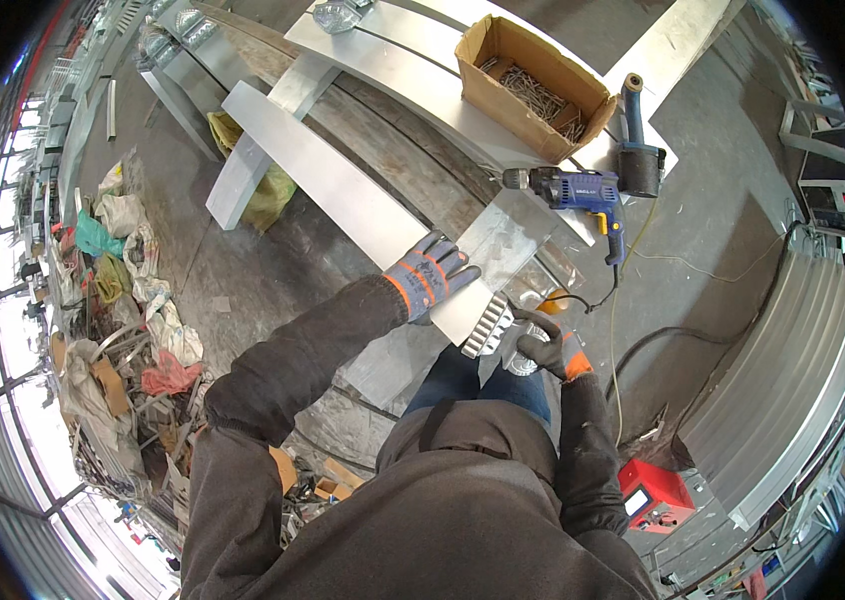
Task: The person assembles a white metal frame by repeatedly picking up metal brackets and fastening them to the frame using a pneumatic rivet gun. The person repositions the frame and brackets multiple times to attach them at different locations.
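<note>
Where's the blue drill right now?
In the head view, right of centre, the blue drill lies just below the open cardboard box, with a dark cylindrical tool at its right, above the right hand.

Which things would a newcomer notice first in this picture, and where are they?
Probably the blue drill first, lying right of centre, just below an open cardboard box of metal fasteners. The bright red box at lower right would likely stand out next. Near the middle, the grey-and-orange gloved left hand rests on a long silvery bar.
</note>
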A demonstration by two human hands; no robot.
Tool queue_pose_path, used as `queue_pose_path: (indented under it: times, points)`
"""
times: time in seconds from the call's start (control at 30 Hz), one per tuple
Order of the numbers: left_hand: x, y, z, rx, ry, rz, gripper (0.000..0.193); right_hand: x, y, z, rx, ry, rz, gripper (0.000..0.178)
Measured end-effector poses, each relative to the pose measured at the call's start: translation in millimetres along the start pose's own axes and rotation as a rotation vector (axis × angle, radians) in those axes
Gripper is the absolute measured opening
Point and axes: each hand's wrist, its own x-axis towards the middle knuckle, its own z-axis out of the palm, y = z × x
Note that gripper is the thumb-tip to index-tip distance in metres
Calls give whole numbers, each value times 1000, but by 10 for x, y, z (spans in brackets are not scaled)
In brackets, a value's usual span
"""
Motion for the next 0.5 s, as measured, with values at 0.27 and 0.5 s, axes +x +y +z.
queue_pose_path:
  times: [0.27, 0.5]
  points:
    - [36, 30, -75, -31, -54, -15, 97, -22, 135, 142, 149, 58, 30, 53]
    - [14, 78, -102, -66, -63, -38, 96, -43, 221, 416, 81, 199, -68, 45]
